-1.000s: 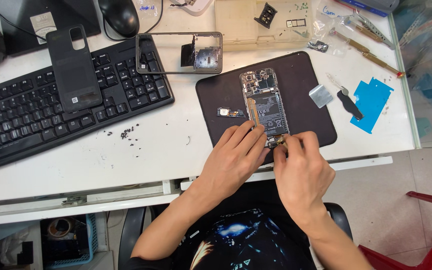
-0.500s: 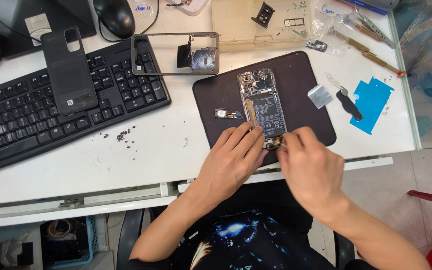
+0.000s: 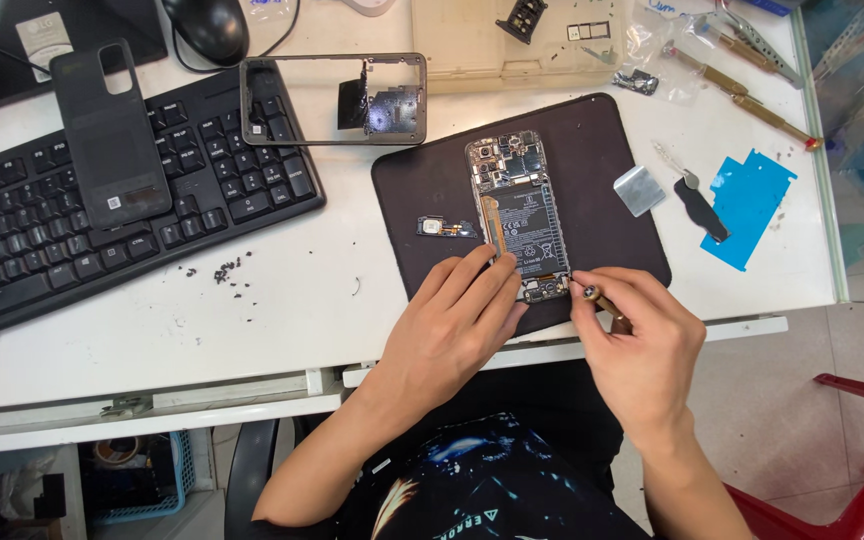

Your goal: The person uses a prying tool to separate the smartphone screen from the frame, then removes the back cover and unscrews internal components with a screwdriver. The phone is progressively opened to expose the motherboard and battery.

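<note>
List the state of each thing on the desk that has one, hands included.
Opened phone: back off, insides showing, flat on the dark mat.
Back cover: detached, lying on the keyboard.
Phone frame: separate, lying at the keyboard's top edge.
Small module: loose on the mat.
Left hand: fingers resting on the phone's lower left edge.
Right hand: gripping a screwdriver, tip at the phone's bottom corner.

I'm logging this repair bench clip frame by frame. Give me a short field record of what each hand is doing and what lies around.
left hand: fingers rest on the opened phone's lower left edge
right hand: grips a small screwdriver, tip at the phone's bottom end
opened phone: back off, lying on a dark mat
keyboard: left, a black back cover lying on it
phone frame: above the mat
loose screws: on the white desk
</note>
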